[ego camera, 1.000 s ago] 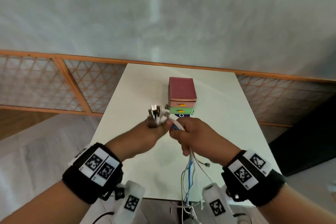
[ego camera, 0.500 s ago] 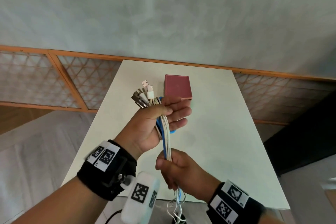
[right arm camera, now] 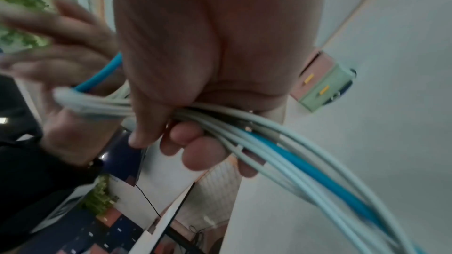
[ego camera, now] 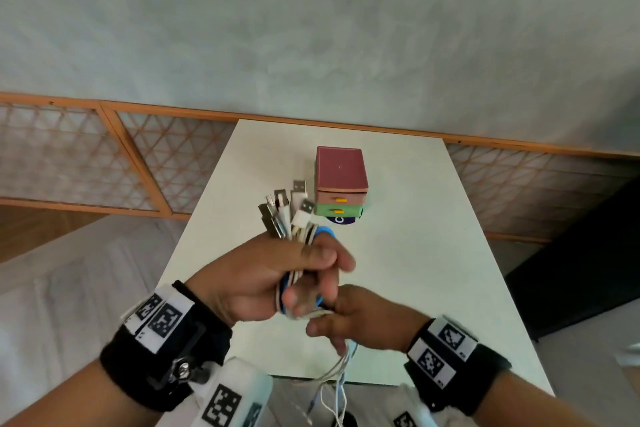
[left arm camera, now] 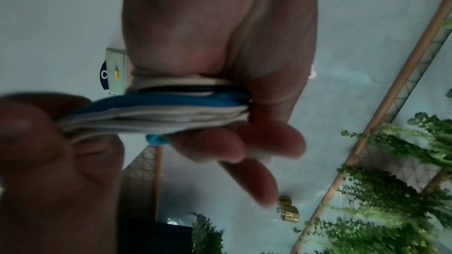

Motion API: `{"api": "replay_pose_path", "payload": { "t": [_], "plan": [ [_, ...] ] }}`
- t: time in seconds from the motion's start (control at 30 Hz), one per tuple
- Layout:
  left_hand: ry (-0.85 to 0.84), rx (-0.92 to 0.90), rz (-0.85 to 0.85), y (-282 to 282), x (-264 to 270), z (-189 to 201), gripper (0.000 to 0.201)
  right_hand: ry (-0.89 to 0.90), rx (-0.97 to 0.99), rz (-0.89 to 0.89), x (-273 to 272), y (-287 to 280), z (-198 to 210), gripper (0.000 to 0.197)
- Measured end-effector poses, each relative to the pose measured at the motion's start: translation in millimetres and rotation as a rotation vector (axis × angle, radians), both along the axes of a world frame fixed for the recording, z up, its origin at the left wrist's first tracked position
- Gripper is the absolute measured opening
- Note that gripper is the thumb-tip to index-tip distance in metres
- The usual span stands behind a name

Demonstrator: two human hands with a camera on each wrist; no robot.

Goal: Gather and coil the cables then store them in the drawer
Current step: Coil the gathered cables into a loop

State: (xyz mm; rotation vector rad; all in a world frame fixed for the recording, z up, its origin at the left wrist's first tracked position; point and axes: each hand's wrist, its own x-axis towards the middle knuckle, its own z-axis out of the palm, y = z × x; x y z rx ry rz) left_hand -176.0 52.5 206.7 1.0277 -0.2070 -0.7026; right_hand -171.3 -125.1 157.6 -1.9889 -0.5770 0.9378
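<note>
R hand now up beside L hand, both gripping cables; tails cut off.

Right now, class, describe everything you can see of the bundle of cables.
The bundle of cables is several white cords and one blue, with metal USB plugs fanned upward above the left hand, which grips it. The right hand grips the cords just below. Loose tails hang past the table's near edge. No finished coil shows yet, and it is not in the drawer unit.
</note>
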Motion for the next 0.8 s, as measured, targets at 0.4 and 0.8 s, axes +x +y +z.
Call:
{"api": "replay_pose_path", "payload": {
  "t": [0.4,0.8],
  "plan": [
    [-0.561,0.994,-0.226,-1,-22,-17,0.011,-0.422,-0.246,0.073,12,3,37,0.018],
    [-0.467,0.578,0.394,-25,7,-28,0.038,-0.550,0.298,-0.617,6,3,31,0.031]
  ]
}}
